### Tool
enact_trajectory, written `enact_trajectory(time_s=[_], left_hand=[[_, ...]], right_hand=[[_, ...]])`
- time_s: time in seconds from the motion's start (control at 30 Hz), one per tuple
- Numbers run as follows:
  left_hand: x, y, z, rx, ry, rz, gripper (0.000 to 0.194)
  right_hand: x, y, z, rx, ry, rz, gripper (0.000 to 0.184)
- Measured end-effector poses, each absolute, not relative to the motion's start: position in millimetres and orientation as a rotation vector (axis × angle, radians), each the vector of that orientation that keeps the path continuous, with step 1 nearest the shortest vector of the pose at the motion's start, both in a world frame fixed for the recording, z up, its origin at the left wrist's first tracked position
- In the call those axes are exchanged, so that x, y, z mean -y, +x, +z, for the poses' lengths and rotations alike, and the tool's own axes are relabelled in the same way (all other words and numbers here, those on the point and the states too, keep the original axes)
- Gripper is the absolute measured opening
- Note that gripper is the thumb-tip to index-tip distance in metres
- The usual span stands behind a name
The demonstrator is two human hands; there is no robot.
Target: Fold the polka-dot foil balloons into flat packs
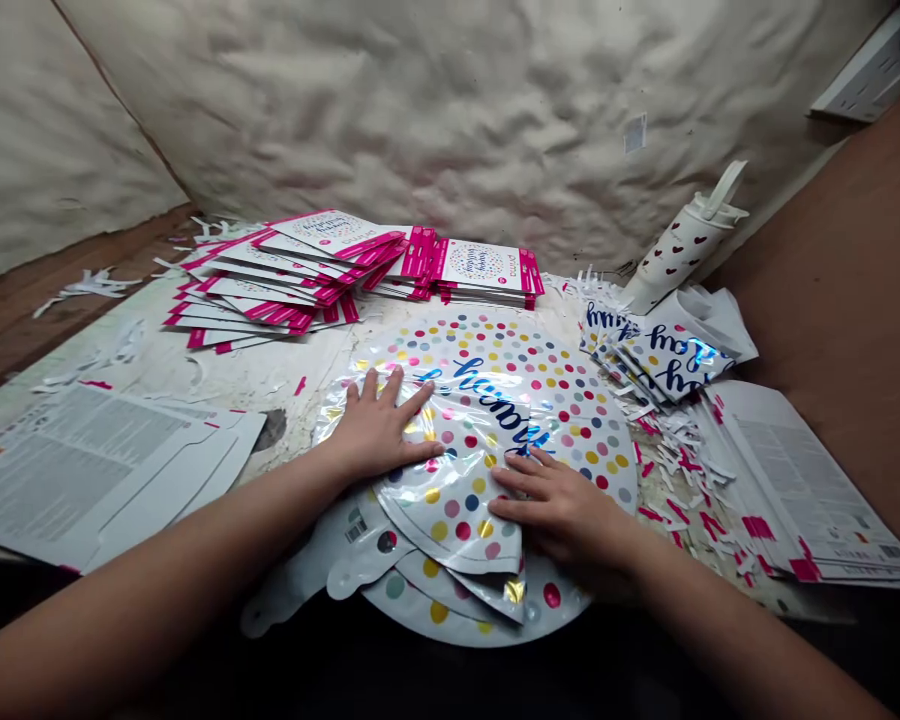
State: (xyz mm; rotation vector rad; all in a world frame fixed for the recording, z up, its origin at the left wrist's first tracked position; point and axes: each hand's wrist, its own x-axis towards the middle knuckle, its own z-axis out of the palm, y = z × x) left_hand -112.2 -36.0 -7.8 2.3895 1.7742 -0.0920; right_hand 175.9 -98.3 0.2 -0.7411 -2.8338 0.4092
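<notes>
Flat round foil balloons [585, 400] with coloured dots and blue lettering lie in a pile before me. The top foil balloon [450, 490] is partly folded over, its creased layers showing near the front edge. My left hand [382, 425] rests on its left side with the fingers spread. My right hand [562, 500] lies on the right side of the fold, fingers stretched out over the foil and the thumb hidden. A pale balloon tail [345, 550] with a small barcode sticks out below my left wrist.
Pink-edged printed packets [292, 270] are stacked at the back left, with another stack [487, 270] beside them. Folded foil balloons [660, 350] lie at the right, near a heart-printed tube [682, 245]. Flat printed card sleeves [105, 470] lie left, others [810, 490] right, among paper scraps [682, 470].
</notes>
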Motion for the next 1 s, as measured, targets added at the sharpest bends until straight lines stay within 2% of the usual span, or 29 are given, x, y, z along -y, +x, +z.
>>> enact_trajectory(time_s=[0.07,0.13,0.2,0.27,0.33,0.4,0.5,0.6,0.7,0.8,0.83,0.9,1.0], left_hand=[[27,-116,-4,-1.729,2.361,-0.109,0.094],[20,-118,9,-1.739,2.360,0.003,0.083],[22,-117,29,-1.803,2.427,0.394,0.066],[32,-112,51,-1.795,2.512,0.997,0.049],[45,-103,63,-1.550,2.628,1.421,0.030],[52,-91,61,-1.207,2.795,1.311,0.015],[40,-83,35,-1.062,2.839,0.569,0.020],[14,-90,7,-1.320,2.670,0.138,0.044],[-1,-97,-7,-1.488,2.588,0.091,0.074],[-1,-98,-11,-1.625,2.530,0.114,0.093],[0,-100,-11,-1.672,2.514,0.158,0.091],[-1,-111,-8,-1.779,2.475,0.281,0.073],[-10,-147,11,-1.998,2.374,0.473,0.047]], right_hand=[[106,173,-7,2.781,-0.670,0.302,0.036],[109,168,-10,2.691,-0.572,0.289,0.031],[105,164,-5,2.493,-0.650,0.363,0.028],[90,163,10,2.154,-0.923,0.470,0.022],[65,166,30,1.761,-1.157,0.561,0.016],[33,173,46,1.471,-1.206,0.668,0.016],[-15,186,55,1.290,-1.160,0.775,0.020],[-52,196,43,1.278,-1.165,0.762,0.020],[-69,200,31,1.282,-1.188,0.742,0.020],[-60,196,34,1.286,-1.194,0.709,0.019],[-49,194,39,1.311,-1.179,0.672,0.019],[-16,187,48,1.430,-1.102,0.556,0.019],[54,176,48,1.809,-0.906,0.440,0.036]])
